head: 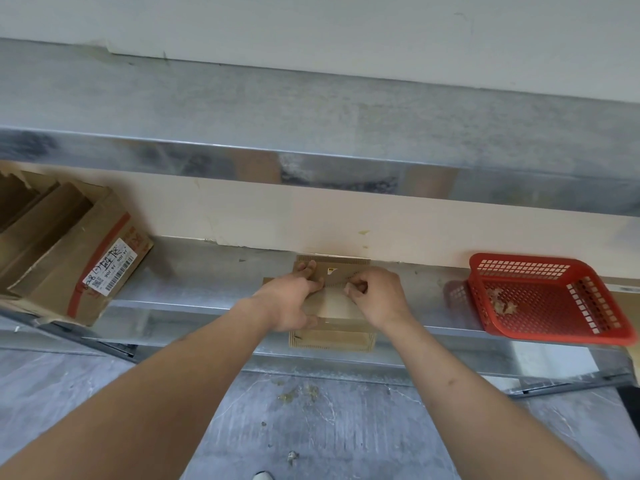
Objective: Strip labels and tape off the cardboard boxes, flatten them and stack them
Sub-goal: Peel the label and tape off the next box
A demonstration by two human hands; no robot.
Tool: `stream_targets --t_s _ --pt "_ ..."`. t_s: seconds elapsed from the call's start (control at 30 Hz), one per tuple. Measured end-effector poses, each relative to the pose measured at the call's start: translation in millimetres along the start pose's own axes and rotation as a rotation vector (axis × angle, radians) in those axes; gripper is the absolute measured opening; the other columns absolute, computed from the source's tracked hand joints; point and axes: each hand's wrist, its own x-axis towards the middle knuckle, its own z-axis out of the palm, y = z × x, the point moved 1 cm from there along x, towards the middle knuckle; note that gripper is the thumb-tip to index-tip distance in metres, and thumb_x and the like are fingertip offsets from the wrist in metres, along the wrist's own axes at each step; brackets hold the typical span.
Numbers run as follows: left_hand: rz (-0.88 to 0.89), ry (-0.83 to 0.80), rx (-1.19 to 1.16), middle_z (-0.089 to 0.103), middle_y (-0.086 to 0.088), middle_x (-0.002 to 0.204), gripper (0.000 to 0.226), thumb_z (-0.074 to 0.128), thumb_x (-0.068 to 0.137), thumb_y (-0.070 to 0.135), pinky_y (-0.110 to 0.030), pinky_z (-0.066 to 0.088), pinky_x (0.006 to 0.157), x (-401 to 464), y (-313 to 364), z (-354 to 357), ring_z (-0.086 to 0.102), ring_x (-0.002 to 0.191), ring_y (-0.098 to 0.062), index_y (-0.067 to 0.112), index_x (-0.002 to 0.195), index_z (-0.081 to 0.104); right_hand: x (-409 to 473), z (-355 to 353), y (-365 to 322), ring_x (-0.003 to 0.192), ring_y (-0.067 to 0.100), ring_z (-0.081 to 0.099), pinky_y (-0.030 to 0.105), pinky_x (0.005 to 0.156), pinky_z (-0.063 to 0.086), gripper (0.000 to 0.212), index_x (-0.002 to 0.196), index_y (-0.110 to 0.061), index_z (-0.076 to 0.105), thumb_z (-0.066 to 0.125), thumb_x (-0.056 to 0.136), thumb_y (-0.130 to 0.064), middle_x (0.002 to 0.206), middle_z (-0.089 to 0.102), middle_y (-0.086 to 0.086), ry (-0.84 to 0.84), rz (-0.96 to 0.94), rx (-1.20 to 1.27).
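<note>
At the far left of the metal surface (194, 289) sits a large open cardboard box (62, 258), tilted, with a white barcode label (109, 270) and red tape still on it; it awaits its turn. In the middle, against the wall, lies a small flat cardboard box (334, 306). The left hand (294, 299) presses it down, fingers (310, 268) spread fairly straight over its far left part. Just right of it, the right hand (375, 296) pinches, with curled fingers (351, 287), what looks like a strip of clear tape or label on the box top. The peel would likely go best pulled low and slow along the box while the left hand keeps pressing close to the peel line, so the cardboard does not lift or tear. At the far right stands a red plastic basket (550, 299) holding some peeled scraps (502, 301)
</note>
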Motion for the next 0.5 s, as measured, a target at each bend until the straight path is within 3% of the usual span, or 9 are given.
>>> stream_targets --t_s 0.23,0.33,0.43,0.5 --pt "0.003 0.005 -0.010 -0.009 0.001 0.171 0.087 0.068 0.092 0.048 -0.036 0.024 0.123 0 -1 1 0.007 0.158 -0.020 0.026 0.163 0.022 2 -8 10 0.097 0.020 0.069 0.024 0.082 0.049 0.012 0.088 -0.025 0.078 0.068 0.089 -0.020 0.095 0.077 -0.003 0.130 0.202 0.095" --pt "0.001 0.006 -0.012 -0.009 0.001 0.171 0.086 0.067 0.092 0.049 -0.037 0.024 0.123 0 0 2 0.007 0.158 -0.020 0.027 0.163 0.022 -2 -13 19 0.098 0.028 0.069 0.028 0.080 0.049 0.011 0.095 -0.017 0.080 0.070 0.093 -0.020 0.099 0.075 0.006 0.178 0.126 -0.018" --pt "-0.001 0.001 -0.010 -0.010 0.001 0.171 0.087 0.068 0.092 0.049 -0.037 0.024 0.123 1 0 1 0.008 0.158 -0.020 0.027 0.163 0.022 -1 -7 15 0.098 0.032 0.062 0.033 0.078 0.047 0.019 0.099 -0.014 0.080 0.062 0.099 -0.018 0.096 0.059 0.008 0.044 -0.018 -0.106" --pt "0.000 -0.002 -0.002 -0.010 0.001 0.171 0.087 0.067 0.092 0.049 -0.037 0.023 0.122 1 0 1 0.008 0.158 -0.020 0.027 0.163 0.022 1 -6 11 0.103 0.030 0.059 0.038 0.088 0.050 0.022 0.100 -0.016 0.080 0.058 0.101 -0.016 0.101 0.059 0.007 -0.052 -0.056 -0.079"
